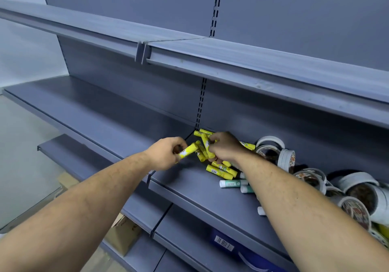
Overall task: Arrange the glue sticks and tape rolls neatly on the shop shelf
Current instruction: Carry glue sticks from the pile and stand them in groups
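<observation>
a grey-blue metal shelf (189, 189) runs along a slotted back panel (147, 86), with an upper shelf (231, 61) above it and a pale floor (21, 156) at lower left. lower down sit a cardboard box (124, 233) and a blue packet (223, 244) with a barcode. both forearms reach in over the shelf edge — the right one covers part of the heap. the left hand (166, 153) curls round one yellow glue stick (187, 150); the right hand (225, 147) grips more just beside it. loose yellow glue sticks (219, 170) lie jumbled near the back panel, green-and-white glue sticks (231, 183) in front, tape rolls (357, 193) piled to their right.
</observation>
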The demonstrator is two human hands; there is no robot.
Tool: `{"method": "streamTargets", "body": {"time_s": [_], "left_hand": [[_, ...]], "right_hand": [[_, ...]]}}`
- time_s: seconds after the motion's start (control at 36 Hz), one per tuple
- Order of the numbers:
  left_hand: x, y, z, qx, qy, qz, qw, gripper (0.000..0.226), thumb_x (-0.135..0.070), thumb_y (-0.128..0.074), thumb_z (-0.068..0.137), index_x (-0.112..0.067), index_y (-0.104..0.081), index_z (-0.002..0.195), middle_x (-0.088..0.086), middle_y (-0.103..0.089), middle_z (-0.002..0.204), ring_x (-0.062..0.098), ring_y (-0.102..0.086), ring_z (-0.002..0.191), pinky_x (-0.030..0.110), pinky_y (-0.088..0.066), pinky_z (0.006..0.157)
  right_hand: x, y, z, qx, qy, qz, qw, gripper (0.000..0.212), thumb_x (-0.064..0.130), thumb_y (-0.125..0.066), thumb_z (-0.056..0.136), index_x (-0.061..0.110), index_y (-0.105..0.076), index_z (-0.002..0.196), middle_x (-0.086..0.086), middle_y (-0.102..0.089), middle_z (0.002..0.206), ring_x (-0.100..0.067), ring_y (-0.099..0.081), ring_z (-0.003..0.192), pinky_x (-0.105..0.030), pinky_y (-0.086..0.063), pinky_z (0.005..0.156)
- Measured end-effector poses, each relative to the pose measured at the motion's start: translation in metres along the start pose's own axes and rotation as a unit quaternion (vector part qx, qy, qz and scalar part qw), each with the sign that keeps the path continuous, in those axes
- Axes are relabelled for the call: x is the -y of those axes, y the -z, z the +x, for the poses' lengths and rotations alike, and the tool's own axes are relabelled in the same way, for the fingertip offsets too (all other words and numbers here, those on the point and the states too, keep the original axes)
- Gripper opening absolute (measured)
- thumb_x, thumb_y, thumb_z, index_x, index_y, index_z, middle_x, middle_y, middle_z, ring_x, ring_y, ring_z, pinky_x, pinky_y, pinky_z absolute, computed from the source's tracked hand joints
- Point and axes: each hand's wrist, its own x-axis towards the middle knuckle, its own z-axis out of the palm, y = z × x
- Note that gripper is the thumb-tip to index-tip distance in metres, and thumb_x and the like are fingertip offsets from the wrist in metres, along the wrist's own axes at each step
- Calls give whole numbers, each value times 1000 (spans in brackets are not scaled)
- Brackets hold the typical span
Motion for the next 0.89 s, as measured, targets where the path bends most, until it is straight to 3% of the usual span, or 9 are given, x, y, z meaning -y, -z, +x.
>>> {"method": "streamTargets", "body": {"time_s": [0.03, 0.08, 0.19, 0.28, 0.39, 0.5, 0.61, 0.75, 0.89], "left_hand": [[-1, 1, 0, 0, 12, -12, 1000, 23, -7, -65, 86, -23, -60, 100, -2, -68, 90, 21, -67, 85, 35, -56, 77], [-2, 2, 0, 0, 30, -29, 999, 24, -6, -65, 83, -20, -55, 100, 4, -68, 96, 25, -68, 90, 43, -57, 82], [-6, 3, -1, 2, 19, -57, 998, 48, -6, -61, 84, -31, -47, 123, 1, -65, 94, 19, -68, 86, 37, -58, 80], [-10, 3, -2, 1, -5, -83, 997, 73, -3, -60, 84, -48, -40, 139, 13, -63, 94, 26, -68, 81, 34, -60, 78], [-14, 1, -3, -15, -10, -111, 994, 63, 1, -66, 80, -50, -54, 115, 10, -60, 87, 23, -62, 70, 40, -60, 76], [-17, -1, -4, -48, -2, -149, 988, 47, -1, -69, 83, -45, -64, 98, 3, -70, 84, 23, -67, 77, 41, -59, 81], [-21, 0, -3, -81, 8, -166, 983, 31, -6, -71, 86, -35, -72, 94, -6, -73, 75, 11, -66, 66, 32, -58, 78], [-25, 3, -3, -97, 18, -159, 982, 22, -15, -75, 85, -34, -75, 96, -5, -75, 76, 17, -70, 74, 29, -57, 78], [-31, 4, -2, -118, 21, -166, 979, 21, -13, -74, 84, -30, -75, 97, -4, -74, 77, 10, -68, 69, 25, -57, 71]], "right_hand": [[-2, 1, 1, 0, 3, 44, 999, 47, -2, -50, 90, 16, -57, 133, -10, -61, 107, -26, -74, 70, -28, -48, 48], [-4, 4, -1, 15, 15, 91, 996, 64, -5, -49, 89, 32, -52, 141, -11, -60, 115, -23, -74, 66, -27, -49, 47], [-5, 9, -4, 31, 30, 86, 995, 40, -5, -46, 90, 24, -73, 99, -1, -61, 88, -19, -69, 63, -30, -54, 56], [-6, 9, -4, 25, 30, 92, 995, 29, 0, -55, 92, 23, -72, 91, 1, -62, 82, -16, -68, 63, -34, -58, 64], [-10, 12, -5, 46, 32, 85, 995, 37, -7, -69, 81, 21, -71, 105, 0, -55, 70, -16, -61, 65, -38, -61, 73], [-12, 12, -6, 40, 49, 56, 996, 49, -9, -73, 77, 21, -68, 116, 4, -42, 70, -13, -51, 62, -33, -58, 67], [-14, 12, -7, 36, 53, 66, 996, 41, -5, -72, 81, 20, -68, 114, -3, -55, 70, -19, -58, 67, -35, -56, 68], [-14, 13, -8, 21, 50, 80, 995, 27, 13, -71, 92, 19, -70, 118, -4, -68, 79, -15, -66, 64, -33, -57, 66], [-14, 20, -15, 36, 45, 91, 994, 40, 11, -78, 86, 20, -62, 122, -7, -71, 89, -17, -68, 71, -32, -58, 65]]}}
